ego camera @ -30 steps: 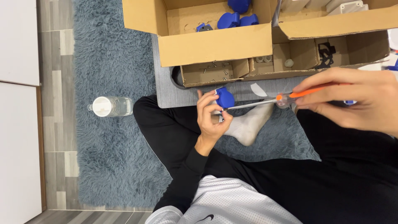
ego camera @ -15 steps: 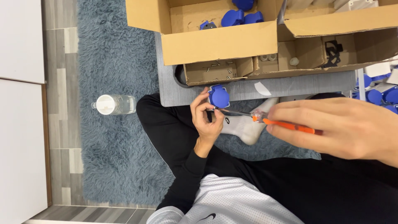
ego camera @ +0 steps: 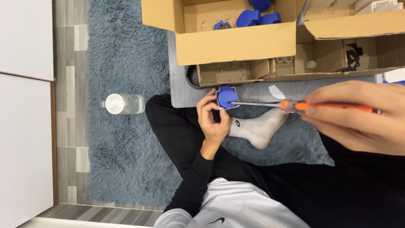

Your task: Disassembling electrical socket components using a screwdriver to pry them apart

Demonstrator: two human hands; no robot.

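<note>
Pinching a small blue plastic part (ego camera: 227,96) between thumb and fingertips, the left hand (ego camera: 213,120) is holding it up just above the lap, its face turned toward 3 o'clock. The right hand (ego camera: 358,116) is clenching its fingers around the orange handle of a screwdriver (ego camera: 295,105), and the slim metal shaft is running toward 9 o'clock until its tip is touching the face of the blue part.

Half a second ago the tip was sitting lower, short of the part, with the right hand closer to the lap; now the shaft is lying level and the tip is meeting the part, so the tool appears to be seating on a fastener, though the screw itself is too small to make out. The left hand's hold is looking much the same as before.

Just past the part, at 4 o'clock, a foot in a white sock (ego camera: 257,126) is resting on a shaggy blue rug (ego camera: 122,160). At 12 o'clock an open cardboard box (ego camera: 236,42) is holding more blue pieces (ego camera: 257,17), with loose screws lying in a shallow tray (ego camera: 228,71) below it. Well apart at 9 o'clock, a clear water bottle (ego camera: 123,104) is lying on the rug.
</note>
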